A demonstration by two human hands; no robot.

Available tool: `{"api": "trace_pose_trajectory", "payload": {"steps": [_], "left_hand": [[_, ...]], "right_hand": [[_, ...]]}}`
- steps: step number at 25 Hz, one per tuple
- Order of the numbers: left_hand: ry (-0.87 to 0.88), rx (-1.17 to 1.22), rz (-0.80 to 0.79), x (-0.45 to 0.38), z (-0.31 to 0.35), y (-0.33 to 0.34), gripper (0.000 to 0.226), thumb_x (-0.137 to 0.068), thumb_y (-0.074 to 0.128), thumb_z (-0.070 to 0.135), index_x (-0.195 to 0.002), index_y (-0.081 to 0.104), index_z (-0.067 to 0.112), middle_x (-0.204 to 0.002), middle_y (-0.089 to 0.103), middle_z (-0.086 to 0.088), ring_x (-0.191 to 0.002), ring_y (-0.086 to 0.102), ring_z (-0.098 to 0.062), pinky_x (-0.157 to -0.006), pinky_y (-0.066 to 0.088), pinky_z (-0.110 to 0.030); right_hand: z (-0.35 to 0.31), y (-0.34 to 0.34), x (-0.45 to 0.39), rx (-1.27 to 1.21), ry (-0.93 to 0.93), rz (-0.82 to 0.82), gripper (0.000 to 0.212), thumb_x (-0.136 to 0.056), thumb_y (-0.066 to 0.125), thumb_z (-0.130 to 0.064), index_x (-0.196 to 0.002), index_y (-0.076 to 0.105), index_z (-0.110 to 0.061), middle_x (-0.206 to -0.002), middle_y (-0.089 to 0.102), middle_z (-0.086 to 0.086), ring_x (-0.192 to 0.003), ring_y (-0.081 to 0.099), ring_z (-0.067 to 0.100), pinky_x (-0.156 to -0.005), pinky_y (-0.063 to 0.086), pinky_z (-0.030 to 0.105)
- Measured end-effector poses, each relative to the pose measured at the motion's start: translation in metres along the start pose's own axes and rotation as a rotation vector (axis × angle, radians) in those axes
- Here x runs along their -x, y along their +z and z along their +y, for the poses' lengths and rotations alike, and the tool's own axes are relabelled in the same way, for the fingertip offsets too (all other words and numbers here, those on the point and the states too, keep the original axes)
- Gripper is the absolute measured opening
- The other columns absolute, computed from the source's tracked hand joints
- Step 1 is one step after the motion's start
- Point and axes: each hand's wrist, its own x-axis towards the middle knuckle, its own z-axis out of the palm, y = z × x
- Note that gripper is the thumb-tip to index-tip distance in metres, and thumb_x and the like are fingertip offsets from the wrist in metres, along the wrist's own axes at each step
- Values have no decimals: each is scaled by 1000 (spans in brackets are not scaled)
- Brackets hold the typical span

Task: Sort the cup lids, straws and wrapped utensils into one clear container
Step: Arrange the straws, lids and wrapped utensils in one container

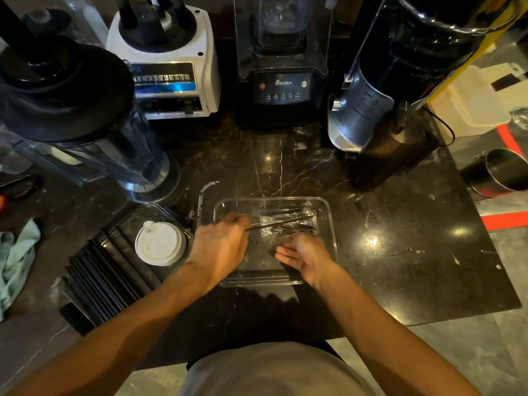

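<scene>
Head view, lower centre: both bare forearms reach up the frame over the dark marble counter (400,230). Left hand (218,248) sits at the left edge of the clear container (333,238), fingers closed around a thin black item, apparently a straw or utensil handle (257,227); motion blur makes it hard to say which. Right hand (304,257) lies inside the container near its front wall, palm up, fingers loose and spread, grasping nothing.

Wrapped utensils (288,221) lie in the far half of the container, just beyond both hands.

Left of centre: white cup lids (160,242) stacked in a second clear tray (148,212), just beside the left wrist. Black straws (100,275) lie in a bundle at lower left, against that tray. Pale green cloth (17,252) at the left edge.

Upper frame, along the back: clear blender jug (94,144) at left, white blender base (171,67), black blender (281,81), tall grinder (400,95) at right.
</scene>
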Motion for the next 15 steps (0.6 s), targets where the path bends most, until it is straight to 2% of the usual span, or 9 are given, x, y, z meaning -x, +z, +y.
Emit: {"api": "trace_pose_trajectory", "payload": {"steps": [3, 6, 8, 10, 11, 13, 15], "left_hand": [[23, 5, -115, 5, -2, 10, 20, -103, 49, 31, -113, 65, 28, -112, 67, 7, -83, 74, -18, -66, 56, -31], [121, -76, -190, 1, -3, 15, 18, -101, 50, 29, -108, 67, 29, -115, 66, 7, -90, 72, -16, -70, 49, -28], [173, -14, -258, -3, 2, 19, 15, -100, 56, 24, -104, 70, 27, -112, 68, 5, -94, 71, -16, -78, 49, -27], [243, 37, -384, -7, 12, 26, 11, -97, 62, 18, -99, 72, 24, -102, 72, 4, -94, 70, -14, -92, 52, -31], [262, 50, -446, -9, 16, 32, 10, -96, 64, 17, -97, 72, 23, -99, 73, 3, -94, 70, -15, -96, 53, -34], [251, 88, -541, -13, 19, 40, 12, -95, 65, 16, -103, 73, 20, -108, 74, -1, -103, 69, -20, -98, 51, -36], [234, 127, -595, -17, 18, 43, 17, -95, 64, 17, -110, 73, 19, -118, 72, -4, -112, 66, -22, -98, 48, -35]], "right_hand": [[-8, -12, 21, 33, -18, 0, 30, -105, 41, 7, -134, 46, 4, -104, 69, 21, -85, 74, 26, -64, 64, 34], [-10, -26, 44, 78, -132, 41, 16, -101, 47, 5, -115, 45, -2, -95, 65, 14, -66, 68, 21, -48, 61, 29], [-8, -31, 55, 416, -347, 125, 12, -101, 53, -3, -112, 53, -6, -87, 65, 9, -58, 64, 18, -43, 55, 29], [-8, -34, 56, 973, -615, 145, 11, -101, 57, -13, -109, 60, -20, -78, 65, -2, -58, 63, 10, -49, 52, 27], [-8, -35, 54, 1237, -674, 93, 10, -101, 56, -16, -107, 61, -23, -79, 64, -5, -62, 61, 7, -55, 48, 23], [-6, -34, 44, 1625, -672, -45, 11, -100, 55, -17, -105, 65, -17, -88, 64, -3, -76, 62, 12, -66, 46, 24], [-6, -31, 33, 1781, -613, -155, 15, -97, 55, -13, -102, 69, -13, -93, 64, 1, -84, 62, 19, -69, 44, 27]]}}
